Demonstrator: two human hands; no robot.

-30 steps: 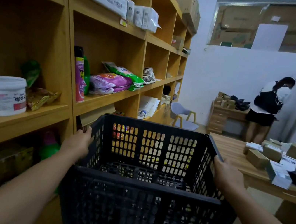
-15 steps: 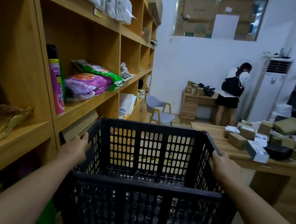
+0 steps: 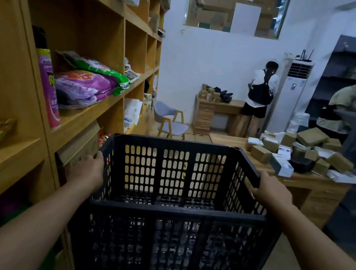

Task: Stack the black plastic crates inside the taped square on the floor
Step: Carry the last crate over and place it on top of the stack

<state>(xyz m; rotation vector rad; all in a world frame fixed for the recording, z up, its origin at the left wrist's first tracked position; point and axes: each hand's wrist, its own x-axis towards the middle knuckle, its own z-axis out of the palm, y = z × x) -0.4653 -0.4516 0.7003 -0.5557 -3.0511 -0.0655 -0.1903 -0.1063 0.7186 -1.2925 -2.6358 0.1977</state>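
We carry a black crate [image 3: 175, 204], left hand [image 3: 87, 170] and right hand [image 3: 274, 193] gripping its rims; it could clip the shelf [image 3: 62, 123] or counter [image 3: 318, 183].

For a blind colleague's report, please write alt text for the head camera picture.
A person carries an empty black crate in front of them, left hand and right hand gripping its side rims. Wooden shelves of goods stand close on the left; a table of small boxes is on the right.
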